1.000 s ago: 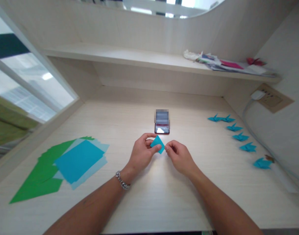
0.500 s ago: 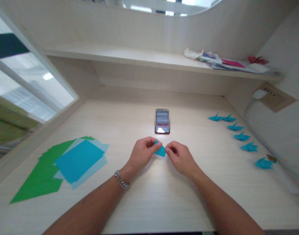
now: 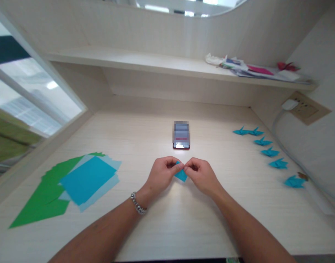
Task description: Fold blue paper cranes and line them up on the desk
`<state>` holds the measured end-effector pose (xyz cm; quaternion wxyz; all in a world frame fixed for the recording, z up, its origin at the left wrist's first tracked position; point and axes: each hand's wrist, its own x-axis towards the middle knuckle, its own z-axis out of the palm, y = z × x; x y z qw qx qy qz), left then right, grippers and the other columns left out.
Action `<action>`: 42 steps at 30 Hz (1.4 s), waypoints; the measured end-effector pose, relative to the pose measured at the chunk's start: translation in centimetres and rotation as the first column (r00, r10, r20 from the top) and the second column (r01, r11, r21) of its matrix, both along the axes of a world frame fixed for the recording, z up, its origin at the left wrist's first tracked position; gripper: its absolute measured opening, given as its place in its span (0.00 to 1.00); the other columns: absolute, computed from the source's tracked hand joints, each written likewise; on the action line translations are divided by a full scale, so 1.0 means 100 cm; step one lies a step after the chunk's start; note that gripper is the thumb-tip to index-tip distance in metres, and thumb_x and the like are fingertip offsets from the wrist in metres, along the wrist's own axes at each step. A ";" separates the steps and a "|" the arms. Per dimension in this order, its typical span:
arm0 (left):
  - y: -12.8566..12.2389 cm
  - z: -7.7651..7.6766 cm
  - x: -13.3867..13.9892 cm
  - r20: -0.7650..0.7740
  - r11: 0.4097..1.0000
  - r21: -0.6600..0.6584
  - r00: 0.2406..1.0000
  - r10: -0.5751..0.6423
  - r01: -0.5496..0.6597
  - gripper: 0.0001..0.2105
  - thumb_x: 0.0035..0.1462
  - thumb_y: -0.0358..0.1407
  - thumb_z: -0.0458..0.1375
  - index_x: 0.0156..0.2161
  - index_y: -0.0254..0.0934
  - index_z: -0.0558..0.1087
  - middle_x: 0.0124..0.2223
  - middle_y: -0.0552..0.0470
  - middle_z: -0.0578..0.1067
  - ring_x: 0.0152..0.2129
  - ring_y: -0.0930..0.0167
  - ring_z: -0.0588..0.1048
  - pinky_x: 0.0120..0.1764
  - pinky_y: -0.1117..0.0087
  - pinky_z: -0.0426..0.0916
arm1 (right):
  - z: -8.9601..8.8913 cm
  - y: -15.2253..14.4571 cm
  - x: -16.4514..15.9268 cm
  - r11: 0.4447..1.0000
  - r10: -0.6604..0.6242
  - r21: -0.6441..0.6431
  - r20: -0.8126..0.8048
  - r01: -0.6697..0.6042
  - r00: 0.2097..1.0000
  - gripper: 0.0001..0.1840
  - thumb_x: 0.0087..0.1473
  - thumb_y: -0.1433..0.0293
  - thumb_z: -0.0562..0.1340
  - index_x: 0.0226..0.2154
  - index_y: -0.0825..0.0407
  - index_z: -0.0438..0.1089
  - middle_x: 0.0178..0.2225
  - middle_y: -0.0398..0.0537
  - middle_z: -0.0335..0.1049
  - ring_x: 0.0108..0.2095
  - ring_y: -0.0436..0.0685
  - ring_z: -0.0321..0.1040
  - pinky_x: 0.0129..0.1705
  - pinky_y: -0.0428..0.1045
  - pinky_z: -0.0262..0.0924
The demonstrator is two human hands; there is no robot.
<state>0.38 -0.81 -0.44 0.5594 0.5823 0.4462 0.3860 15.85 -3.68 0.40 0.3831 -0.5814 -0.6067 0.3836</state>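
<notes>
A small folded piece of blue paper is held between my two hands, low over the middle of the desk. My left hand pinches its upper left side between thumb and fingers. With thumb and forefinger closed, my right hand grips the paper's upper right edge. Both thumbs nearly meet, and they hide part of the folds. Just beyond my hands lies a phone, its screen blurred. Over on the right, several folded blue paper cranes stand in a curved row.
At left, a stack of blue sheets overlaps fanned green sheets. A shelf crosses the back, with papers on its right end. A cable runs from a plug in the wall socket down the right side.
My hands have come closer together, and the right thumb now sits nearer the left one. The blue paper has tilted, its lower corner pointing further down. The view has shifted very slightly.
</notes>
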 end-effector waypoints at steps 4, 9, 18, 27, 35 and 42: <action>0.001 -0.002 -0.001 0.027 0.999 -0.010 0.999 0.034 -0.034 0.07 0.48 0.34 0.64 0.27 0.31 0.76 0.24 0.52 0.74 0.22 0.74 0.70 0.27 0.74 0.64 | 0.001 -0.001 0.002 1.000 -0.017 -0.019 -0.001 0.017 1.000 0.05 0.46 0.74 0.59 0.21 0.54 0.68 0.21 0.41 0.67 0.23 0.49 0.61 0.26 0.45 0.53; 0.018 -0.007 -0.015 0.169 0.976 -0.019 0.961 0.218 -0.218 0.08 0.47 0.37 0.65 0.28 0.32 0.75 0.25 0.53 0.74 0.23 0.74 0.71 0.28 0.74 0.66 | -0.003 -0.003 0.010 0.999 -0.014 -0.032 -0.009 0.014 1.000 0.05 0.46 0.73 0.60 0.21 0.54 0.69 0.20 0.41 0.67 0.23 0.50 0.61 0.26 0.46 0.54; 0.009 -0.006 -0.007 0.134 0.989 -0.017 0.979 0.151 -0.150 0.09 0.49 0.38 0.64 0.30 0.32 0.76 0.27 0.51 0.76 0.24 0.73 0.72 0.29 0.73 0.67 | -0.012 0.002 0.004 0.997 -0.063 0.038 -0.212 0.073 0.975 0.09 0.51 0.64 0.62 0.31 0.53 0.73 0.28 0.45 0.71 0.28 0.52 0.66 0.31 0.47 0.59; 0.004 0.002 -0.008 -0.233 0.968 0.193 0.966 -0.111 0.158 0.08 0.55 0.36 0.57 0.34 0.34 0.77 0.31 0.49 0.78 0.27 0.71 0.73 0.32 0.71 0.66 | -0.009 -0.001 0.008 0.993 -0.026 0.115 0.041 0.021 0.999 0.06 0.53 0.70 0.58 0.28 0.53 0.70 0.26 0.43 0.69 0.27 0.51 0.64 0.30 0.46 0.57; 0.009 0.013 -0.019 -0.324 0.941 0.174 0.919 -0.224 0.291 0.08 0.50 0.30 0.55 0.26 0.35 0.77 0.23 0.53 0.76 0.21 0.73 0.71 0.26 0.74 0.62 | 0.002 0.004 0.028 0.996 0.086 0.006 0.029 -0.086 0.996 0.06 0.51 0.70 0.58 0.26 0.53 0.69 0.24 0.42 0.67 0.26 0.50 0.61 0.27 0.45 0.54; 0.021 0.007 -0.029 -0.222 0.975 0.120 0.962 -0.157 0.186 0.06 0.49 0.30 0.56 0.26 0.35 0.76 0.22 0.52 0.74 0.20 0.72 0.71 0.25 0.73 0.64 | -0.002 0.010 0.057 0.998 -0.061 -0.022 -0.188 0.058 0.980 0.10 0.50 0.64 0.61 0.25 0.55 0.68 0.21 0.41 0.62 0.24 0.50 0.58 0.27 0.46 0.53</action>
